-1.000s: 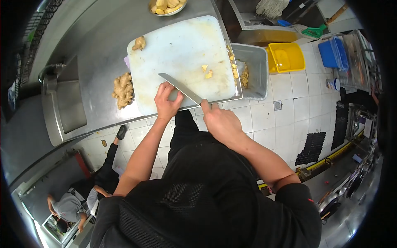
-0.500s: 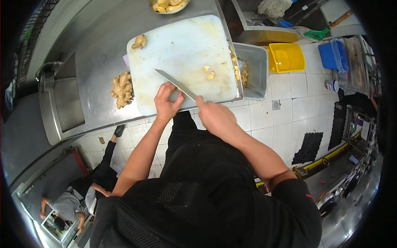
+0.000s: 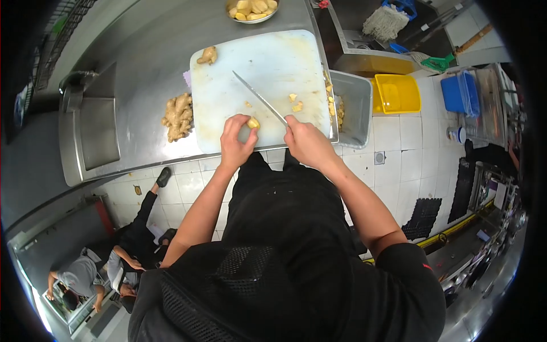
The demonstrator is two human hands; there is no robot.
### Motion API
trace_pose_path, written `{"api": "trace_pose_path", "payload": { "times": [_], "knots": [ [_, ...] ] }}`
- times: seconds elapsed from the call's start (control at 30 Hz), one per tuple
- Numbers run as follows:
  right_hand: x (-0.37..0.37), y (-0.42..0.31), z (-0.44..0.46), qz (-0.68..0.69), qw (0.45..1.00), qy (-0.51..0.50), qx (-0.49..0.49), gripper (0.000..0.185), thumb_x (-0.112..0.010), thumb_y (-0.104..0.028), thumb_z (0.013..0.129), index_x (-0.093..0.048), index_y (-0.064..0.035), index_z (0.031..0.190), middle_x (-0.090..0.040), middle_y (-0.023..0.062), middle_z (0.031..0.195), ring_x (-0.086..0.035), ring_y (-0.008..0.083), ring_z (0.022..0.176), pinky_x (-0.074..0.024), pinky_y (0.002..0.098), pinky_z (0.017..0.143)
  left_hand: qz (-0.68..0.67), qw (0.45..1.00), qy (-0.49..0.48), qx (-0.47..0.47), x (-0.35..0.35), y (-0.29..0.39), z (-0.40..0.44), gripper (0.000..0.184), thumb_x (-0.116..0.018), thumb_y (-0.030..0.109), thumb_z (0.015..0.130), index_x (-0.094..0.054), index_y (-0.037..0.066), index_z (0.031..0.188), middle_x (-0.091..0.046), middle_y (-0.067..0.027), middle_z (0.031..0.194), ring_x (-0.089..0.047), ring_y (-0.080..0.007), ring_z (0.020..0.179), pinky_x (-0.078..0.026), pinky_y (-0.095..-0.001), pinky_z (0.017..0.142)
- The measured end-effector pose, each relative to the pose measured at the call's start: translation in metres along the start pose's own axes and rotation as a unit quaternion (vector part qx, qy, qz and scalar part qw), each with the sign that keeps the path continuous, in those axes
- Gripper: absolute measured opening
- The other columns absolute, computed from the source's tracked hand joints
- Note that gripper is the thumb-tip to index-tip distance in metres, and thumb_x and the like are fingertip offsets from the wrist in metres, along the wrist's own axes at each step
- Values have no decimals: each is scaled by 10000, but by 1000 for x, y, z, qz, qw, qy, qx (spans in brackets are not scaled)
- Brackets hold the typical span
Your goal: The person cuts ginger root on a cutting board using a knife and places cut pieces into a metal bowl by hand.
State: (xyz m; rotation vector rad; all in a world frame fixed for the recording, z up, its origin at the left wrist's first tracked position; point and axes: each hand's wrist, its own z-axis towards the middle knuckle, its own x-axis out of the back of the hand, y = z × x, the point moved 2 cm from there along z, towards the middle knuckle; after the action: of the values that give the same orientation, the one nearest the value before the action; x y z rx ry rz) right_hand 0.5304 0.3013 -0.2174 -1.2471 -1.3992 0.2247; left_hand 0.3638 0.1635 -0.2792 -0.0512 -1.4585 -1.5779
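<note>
My left hand point(image 3: 238, 139) is closed in a pinch on a small piece of peeled ginger point(image 3: 253, 122) at the near side of the white cutting board point(image 3: 262, 51). My right hand point(image 3: 310, 145) grips a long knife point(image 3: 259, 96); its blade points up and left over the board, apart from the piece. A small scrap point(image 3: 248, 104) lies just beyond my left fingers. More ginger trimmings point(image 3: 297, 106) are right of the blade. An unpeeled ginger knob point(image 3: 208, 55) sits at the board's far left corner, and a large ginger root point(image 3: 178, 117) rests on the steel counter beside it.
A bowl of peeled ginger point(image 3: 252, 20) stands beyond the board. A grey bin point(image 3: 358, 117) with scraps is off the counter's right edge, near a yellow bin point(image 3: 403, 94) and a blue bin point(image 3: 459, 91). Left is a sink point(image 3: 99, 134). Co-workers point(image 3: 85, 276) are at lower left.
The blade has moved away from my left fingers, to the right. The ginger piece in my left hand now shows, and a small scrap is visible on the board. The camera view has shifted slightly.
</note>
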Motion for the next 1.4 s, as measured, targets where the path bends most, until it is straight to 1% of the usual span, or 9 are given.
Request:
{"api": "trace_pose_path", "payload": {
  "times": [0.17,0.27,0.43,0.5,0.63,0.97,1.13,1.23,1.4],
  "knots": [
    [-12,-8,-15,-79,995,-58,0,241,-507,-96,956,-526,35,1157,-675,270,802,-659,477,793,-501,573,722,29,999,33,-28,4,-4,-12,282,-774,38,794,-671,14,1055,-683,-151,1094,-672,-316,1012,-537,-376,885],
    [-21,-13,-25,-142,986,-80,20,358,-562,-83,903,-530,43,1237,-692,235,840,-700,424,721,-556,532,671,31,999,38,-23,1,-2,-11,276,-778,44,790,-673,16,1043,-686,-152,1074,-675,-320,1003,-539,-373,878],
    [-27,-30,-47,-221,970,-23,97,455,-584,-53,871,-492,155,1265,-678,237,799,-727,344,685,-582,425,574,38,997,60,8,-7,-3,-8,314,-791,91,758,-672,34,1043,-686,-124,1070,-668,-319,969,-547,-386,829],
    [-21,-37,-51,-215,972,-56,80,467,-569,-38,870,-471,168,1277,-670,258,817,-716,372,689,-576,447,595,36,997,50,49,-9,-3,-14,330,-798,102,749,-673,33,1046,-688,-122,1069,-671,-316,962,-548,-385,824],
    [-17,-46,-55,-195,977,-84,32,451,-543,-24,879,-467,178,1274,-665,277,835,-708,395,690,-572,461,617,28,997,70,31,-9,-6,-12,363,-811,119,738,-676,33,1064,-694,-121,1071,-680,-312,947,-554,-381,814],
    [-11,-50,-52,-188,977,-88,45,403,-531,-26,887,-471,172,1232,-660,276,817,-702,417,691,-564,480,603,21,996,81,23,-9,-5,-12,292,-814,105,746,-711,25,1007,-713,-122,1096,-695,-310,972,-564,-367,821],
    [-17,-51,-31,-151,984,-88,36,306,-540,-19,866,-497,124,1134,-650,294,732,-688,432,693,-547,514,622,28,997,71,10,-6,-7,-14,308,-817,104,741,-708,20,1017,-714,-125,1087,-698,-306,960,-562,-369,826],
    [-26,-44,-8,-136,987,-74,45,251,-541,-65,901,-531,100,1090,-683,304,797,-711,419,711,-569,508,636,32,997,67,8,-7,-6,-11,313,-818,101,738,-706,18,1018,-714,-130,1081,-701,-304,956,-560,-366,827],
    [-32,-13,20,-59,994,-92,8,259,-514,-68,918,-517,38,1154,-679,283,792,-676,472,791,-526,571,725,9,998,59,8,-2,-7,-13,256,-807,72,749,-706,23,979,-715,-124,1088,-694,-303,979,-555,-369,848]
  ]
}}
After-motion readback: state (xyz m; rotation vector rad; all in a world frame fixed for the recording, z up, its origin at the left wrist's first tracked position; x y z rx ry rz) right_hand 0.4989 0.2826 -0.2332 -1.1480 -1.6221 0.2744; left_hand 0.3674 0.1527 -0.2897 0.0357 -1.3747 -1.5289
